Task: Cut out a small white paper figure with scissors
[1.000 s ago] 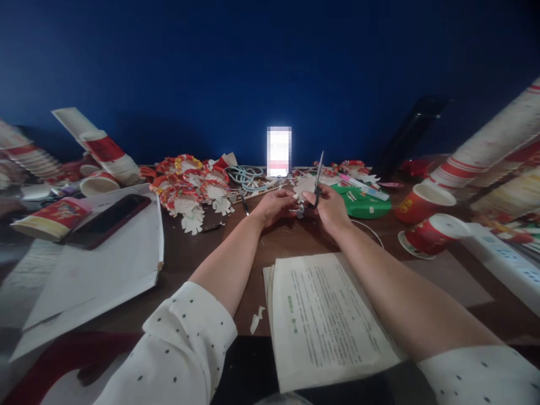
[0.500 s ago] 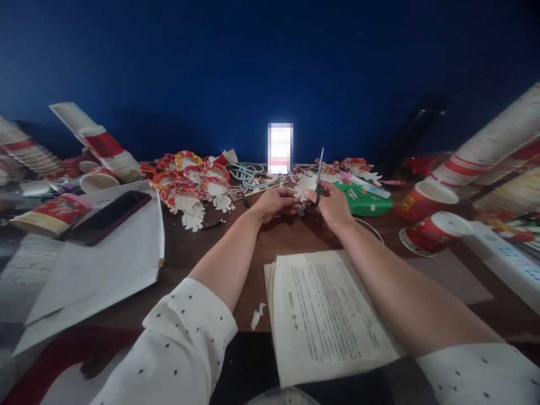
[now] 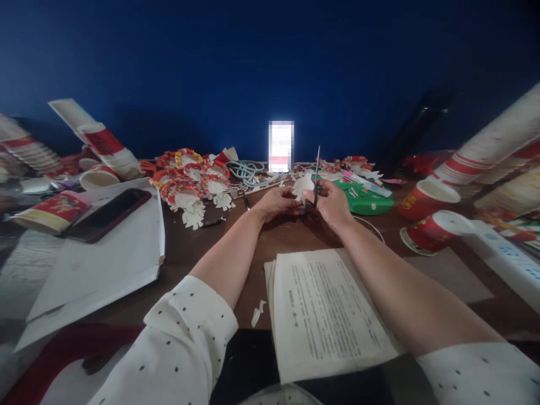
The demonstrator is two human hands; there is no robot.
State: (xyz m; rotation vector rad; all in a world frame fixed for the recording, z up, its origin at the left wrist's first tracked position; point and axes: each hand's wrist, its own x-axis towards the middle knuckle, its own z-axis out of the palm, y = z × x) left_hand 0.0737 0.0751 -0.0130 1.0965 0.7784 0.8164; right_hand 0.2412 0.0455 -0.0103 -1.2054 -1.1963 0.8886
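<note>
My left hand (image 3: 278, 203) is closed, pinching a white paper cutout (image 3: 302, 185) with a jagged edge near the middle of the table. In my right hand (image 3: 332, 201) is a pair of scissors (image 3: 317, 175), gripped by the dark handles with the narrow blades pointing up. The scissors stand right beside the cutout's right edge; whether they touch it I cannot tell. Similar white cutouts (image 3: 193, 209) hang from a heap of red patterned paper pieces (image 3: 175, 169) to the left of my hands. Both sets of fingertips are partly hidden.
Printed sheets (image 3: 324, 315) lie between my forearms. A green item (image 3: 367, 197) sits right of my right hand. Red paper cups (image 3: 434, 232) and stacked cups (image 3: 493, 132) stand at right. A phone (image 3: 109, 214) rests on white board (image 3: 122, 264) at left. A lit screen (image 3: 280, 146) stands behind.
The scissors and the cutout have shifted slightly beside each other, the blades now a little more upright. Both hands keep their grips and the view has moved slightly.
</note>
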